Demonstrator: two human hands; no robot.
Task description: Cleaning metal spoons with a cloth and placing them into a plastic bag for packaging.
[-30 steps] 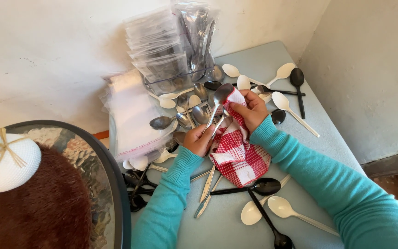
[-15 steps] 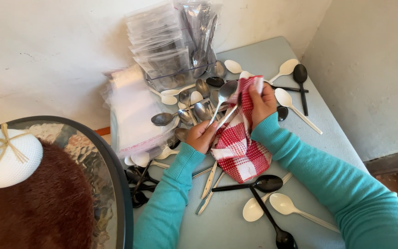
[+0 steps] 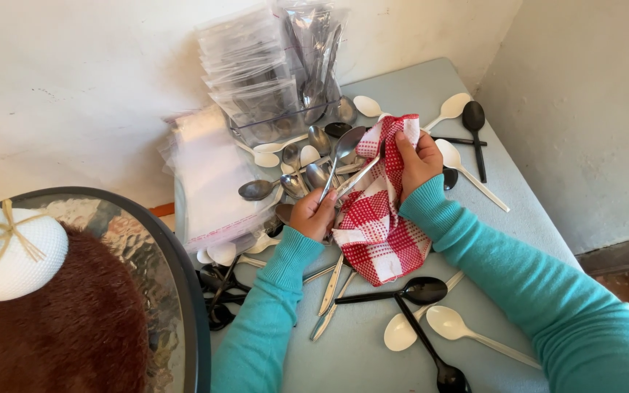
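Observation:
My left hand grips the handles of two metal spoons, their bowls pointing up and away from me. My right hand pinches a red-and-white checked cloth and presses its upper corner against one spoon's stem. The rest of the cloth hangs down onto the pale blue table. Both sleeves are teal.
Loose metal, white plastic and black plastic spoons lie scattered over the table. A stack of clear bags and a clear box of bagged cutlery stand by the wall. A round glass table with a white hat is at left.
My right hand has slid the cloth up along the spoon stem, away from me. The left hand keeps its grip on the spoons.

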